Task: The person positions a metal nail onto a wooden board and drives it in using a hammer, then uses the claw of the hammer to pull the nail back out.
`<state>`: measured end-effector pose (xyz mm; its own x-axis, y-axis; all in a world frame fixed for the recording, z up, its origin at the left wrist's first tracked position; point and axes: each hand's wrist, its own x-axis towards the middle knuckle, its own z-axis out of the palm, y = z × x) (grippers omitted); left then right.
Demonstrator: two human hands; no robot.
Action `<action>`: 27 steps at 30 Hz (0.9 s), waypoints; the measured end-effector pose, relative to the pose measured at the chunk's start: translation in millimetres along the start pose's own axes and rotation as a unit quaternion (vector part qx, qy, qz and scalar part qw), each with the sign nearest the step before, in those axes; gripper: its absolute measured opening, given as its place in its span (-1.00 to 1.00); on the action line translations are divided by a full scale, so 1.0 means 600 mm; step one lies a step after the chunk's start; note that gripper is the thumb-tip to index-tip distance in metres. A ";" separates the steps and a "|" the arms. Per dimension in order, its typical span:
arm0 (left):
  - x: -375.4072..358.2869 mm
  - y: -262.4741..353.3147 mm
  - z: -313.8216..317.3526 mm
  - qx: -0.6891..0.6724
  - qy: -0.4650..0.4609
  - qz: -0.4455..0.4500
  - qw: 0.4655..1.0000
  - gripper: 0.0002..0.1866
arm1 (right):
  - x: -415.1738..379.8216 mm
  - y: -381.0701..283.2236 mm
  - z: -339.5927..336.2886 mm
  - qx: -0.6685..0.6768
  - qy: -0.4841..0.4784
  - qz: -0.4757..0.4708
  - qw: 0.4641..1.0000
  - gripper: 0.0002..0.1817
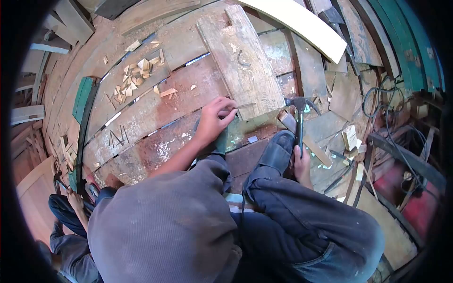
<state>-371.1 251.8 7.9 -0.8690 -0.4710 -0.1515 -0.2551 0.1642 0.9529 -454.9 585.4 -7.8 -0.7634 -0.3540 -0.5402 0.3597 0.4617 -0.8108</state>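
Observation:
My left hand [216,120] rests at the near left edge of a worn wooden board [257,70], thumb and finger pinched on a thin nail [246,105]. The nail lies slanted low over the board's near end, pointing right. My right hand [302,166] is closed round the dark handle of a claw hammer [299,123], held upright beside my shoe [278,153]. The hammer's head is at the top, just right of the board's near corner. Farther up the board lies a bent dark strip [243,59].
Wood offcuts [134,78] lie in a heap on the plank floor [181,85], with several nails [118,137] nearer. A pale curved plank [302,26] is at the upper right, looped cable [387,106] at right. At lower left, another person's hand [74,200] is near a tool.

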 end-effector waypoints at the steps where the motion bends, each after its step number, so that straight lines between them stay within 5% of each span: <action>1: -0.001 0.003 0.002 -0.015 0.006 0.001 1.000 -0.83 | -0.002 -0.001 0.000 0.005 0.000 0.007 1.000 -0.71; 7: -0.010 -0.002 0.008 -0.043 -0.010 -0.045 0.998 -0.87 | -0.007 0.002 -0.003 -0.019 0.008 -0.002 1.000 -0.70; 14: -0.013 -0.006 0.008 0.014 -0.016 0.028 0.999 -0.85 | -0.057 0.037 0.005 -0.080 0.081 -0.099 0.989 -0.72; 17: -0.016 -0.002 0.013 0.016 -0.006 0.028 0.999 -0.82 | -0.092 -0.024 0.022 -0.034 0.072 -0.061 0.995 -0.76; 27: -0.017 -0.011 0.008 0.042 -0.007 0.047 0.998 -0.79 | -0.077 -0.085 0.036 -0.133 -0.025 -0.172 0.976 -0.76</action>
<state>-362.5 259.8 1.7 -0.8965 -0.4381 -0.0659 -0.2058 0.2800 0.9377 -426.1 560.5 53.7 -0.7855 -0.5609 -0.2616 -0.0704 0.5008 -0.8627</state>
